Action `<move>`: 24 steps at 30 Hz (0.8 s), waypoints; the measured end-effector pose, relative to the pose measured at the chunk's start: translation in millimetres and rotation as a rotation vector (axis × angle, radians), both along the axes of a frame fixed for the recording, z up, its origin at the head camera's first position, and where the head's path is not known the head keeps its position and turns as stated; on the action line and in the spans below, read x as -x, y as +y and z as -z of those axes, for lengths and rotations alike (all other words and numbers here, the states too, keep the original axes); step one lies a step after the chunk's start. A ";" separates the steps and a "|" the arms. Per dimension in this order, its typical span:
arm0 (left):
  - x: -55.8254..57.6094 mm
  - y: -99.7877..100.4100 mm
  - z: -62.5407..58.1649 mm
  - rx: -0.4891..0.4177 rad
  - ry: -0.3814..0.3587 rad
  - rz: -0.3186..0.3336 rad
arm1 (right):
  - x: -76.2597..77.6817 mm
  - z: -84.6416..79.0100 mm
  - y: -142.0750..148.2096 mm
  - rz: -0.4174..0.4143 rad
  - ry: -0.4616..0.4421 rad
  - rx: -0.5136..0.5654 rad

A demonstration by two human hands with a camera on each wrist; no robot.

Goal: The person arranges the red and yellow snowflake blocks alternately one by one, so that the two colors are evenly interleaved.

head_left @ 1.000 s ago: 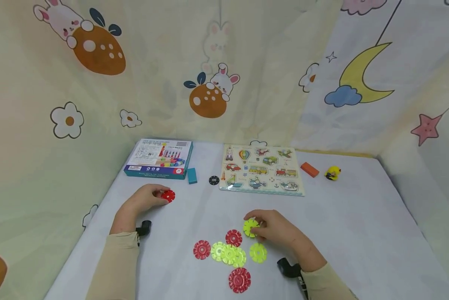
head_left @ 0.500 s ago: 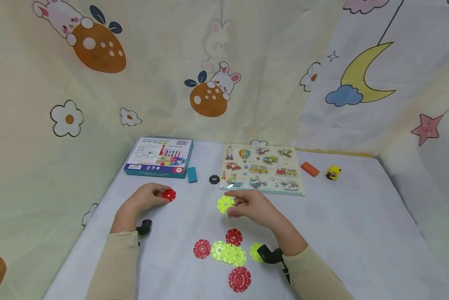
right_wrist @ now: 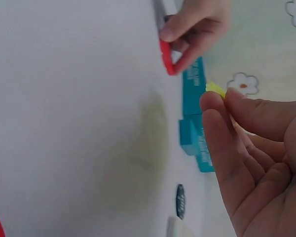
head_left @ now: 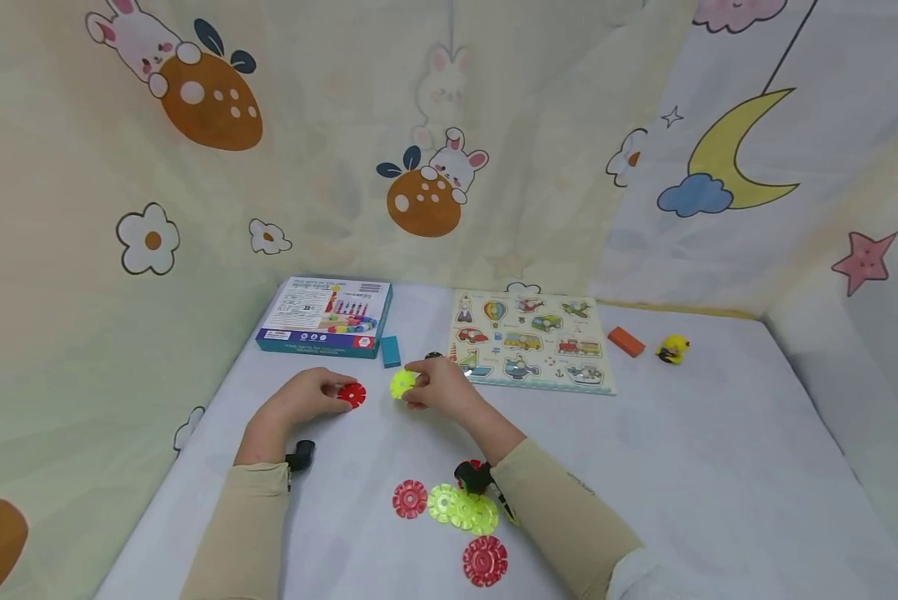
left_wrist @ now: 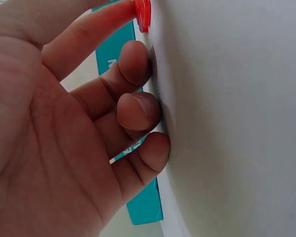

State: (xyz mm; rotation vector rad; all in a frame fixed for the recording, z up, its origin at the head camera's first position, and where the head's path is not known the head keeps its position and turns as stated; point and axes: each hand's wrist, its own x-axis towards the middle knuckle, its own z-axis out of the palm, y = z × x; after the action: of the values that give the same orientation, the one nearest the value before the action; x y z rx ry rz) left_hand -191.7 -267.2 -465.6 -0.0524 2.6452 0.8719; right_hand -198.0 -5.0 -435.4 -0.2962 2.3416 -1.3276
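Note:
Between the thumb and a finger of my left hand (head_left: 306,397) is a red notched plastic disc (head_left: 353,395); the left wrist view shows only its edge (left_wrist: 144,15). My right hand (head_left: 449,388) pinches a yellow-green disc (head_left: 401,384) of the same flower-like kind, a short way to the right of the red one and apart from it. In the right wrist view the yellow disc (right_wrist: 215,89) is seen edge-on above the table. Nearer the front lie several overlapping yellow discs (head_left: 462,509), a red disc (head_left: 409,499) and another red disc (head_left: 485,561).
A flat game box (head_left: 325,317) and a teal block (head_left: 391,352) lie behind the hands. A black chip (right_wrist: 180,201) is partly covered in the head view. Further right are a picture puzzle board (head_left: 531,342), an orange block (head_left: 626,342) and a yellow duck (head_left: 673,349).
My right hand has carried its yellow disc leftward and away from me, close to the red disc. The left hand has hardly moved. My right forearm now covers discs on the table.

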 end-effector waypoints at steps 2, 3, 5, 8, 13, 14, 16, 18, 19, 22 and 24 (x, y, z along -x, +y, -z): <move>-0.1 1.7 0.5 -0.004 -0.002 0.015 | 2.9 7.5 -7.9 -0.003 -0.011 -0.044; -0.1 2.3 0.9 -0.011 -0.004 0.023 | 3.9 11.3 -11.3 -0.012 -0.010 -0.070; -0.1 3.8 1.6 -0.017 -0.011 0.021 | 5.8 19.0 -17.5 -0.036 -0.013 -0.105; 0.3 5.4 2.2 -0.028 -0.009 0.039 | 6.0 27.4 -24.4 -0.082 0.030 -0.181; 3.2 8.4 4.4 -0.026 0.004 0.055 | 2.7 35.2 -28.5 -0.107 0.150 -0.328; 3.7 8.8 4.9 -0.026 0.006 0.054 | 2.0 36.0 -28.8 -0.101 0.161 -0.342; 4.3 9.3 5.8 -0.028 0.009 0.062 | 0.5 37.1 -29.5 -0.093 0.174 -0.358; 4.3 9.8 6.1 -0.028 0.010 0.064 | -1.1 37.2 -30.8 -0.080 0.177 -0.361; 4.1 10.3 6.0 -0.026 0.009 0.061 | -1.4 37.3 -31.8 -0.076 0.180 -0.365; 2.9 11.8 4.8 -0.022 0.010 0.073 | -2.1 38.0 -34.5 -0.062 0.177 -0.371; 2.4 15.0 3.7 -0.013 0.015 0.076 | -2.3 38.3 -35.6 -0.057 0.180 -0.378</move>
State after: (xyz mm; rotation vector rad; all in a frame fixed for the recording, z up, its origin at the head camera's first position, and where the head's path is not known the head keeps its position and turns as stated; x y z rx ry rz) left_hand -194.1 -252.2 -469.4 0.0573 2.6362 0.8680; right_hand -195.7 -40.6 -473.7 -0.3713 2.6498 -0.8359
